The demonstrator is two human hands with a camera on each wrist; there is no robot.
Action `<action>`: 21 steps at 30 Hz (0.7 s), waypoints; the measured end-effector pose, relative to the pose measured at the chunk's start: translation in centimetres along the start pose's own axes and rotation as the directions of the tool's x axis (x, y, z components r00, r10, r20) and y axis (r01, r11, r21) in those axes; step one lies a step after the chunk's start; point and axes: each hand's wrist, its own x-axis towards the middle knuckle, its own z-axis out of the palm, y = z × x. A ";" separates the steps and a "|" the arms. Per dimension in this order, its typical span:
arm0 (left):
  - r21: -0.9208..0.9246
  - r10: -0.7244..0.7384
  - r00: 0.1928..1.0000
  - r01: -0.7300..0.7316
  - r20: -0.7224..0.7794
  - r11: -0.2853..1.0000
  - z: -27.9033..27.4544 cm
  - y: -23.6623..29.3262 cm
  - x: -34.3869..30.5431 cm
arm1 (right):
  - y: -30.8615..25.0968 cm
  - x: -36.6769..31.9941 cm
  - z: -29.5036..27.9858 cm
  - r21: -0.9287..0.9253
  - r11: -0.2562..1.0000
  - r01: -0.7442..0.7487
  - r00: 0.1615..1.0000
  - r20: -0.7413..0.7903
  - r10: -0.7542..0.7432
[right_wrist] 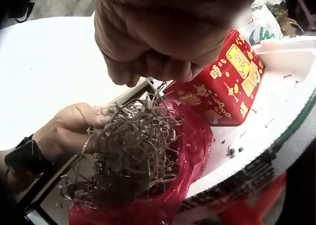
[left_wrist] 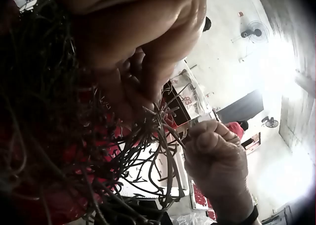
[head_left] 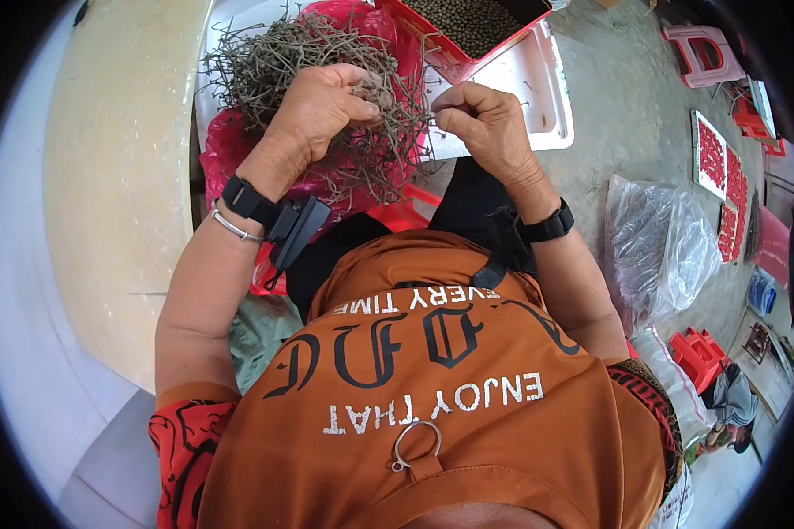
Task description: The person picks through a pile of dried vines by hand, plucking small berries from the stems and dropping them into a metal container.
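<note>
A tangled heap of thin, dry grey-brown stems (head_left: 282,53) lies on a pink-red plastic bag (head_left: 225,145) in front of the person. My left hand (head_left: 322,110) holds a bunch of these stems, thumb and fingers closing on them at the heap's near side. In the left wrist view, several stems fan out below its fingertips. To the right of the heap, my right hand (head_left: 490,123) has curled fingers, with thumb and forefinger pinching the end of a stem that reaches from the bunch. The right wrist view shows the right hand (right_wrist: 158,42) above the heap, its fingertips partly hidden.
Behind the hands, a red tin (head_left: 445,57) holds small round greenish-brown pellets (head_left: 468,22). It stands in a shallow white foam tray (head_left: 551,119) scattered with stem bits. A pale tabletop (head_left: 119,176) lies left; a clear plastic bag (head_left: 657,247) and red stools (head_left: 701,357) are right.
</note>
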 end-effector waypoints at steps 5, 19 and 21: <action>0.023 0.000 0.999 0.002 -0.053 1.000 0.1 -0.4 0.1 | -1.8 1.0 1.0 0.034 0.995 0.092 0.995 0.023 -0.093; -0.166 0.036 0.999 -0.040 -0.028 0.985 -0.3 -0.6 0.3 | -0.9 2.3 3.2 -0.081 0.994 0.070 0.995 0.070 -0.065; -0.177 0.055 0.998 -0.057 -0.016 0.983 0.0 -0.4 0.1 | -1.2 2.6 2.8 -0.092 0.989 0.115 0.991 0.075 -0.109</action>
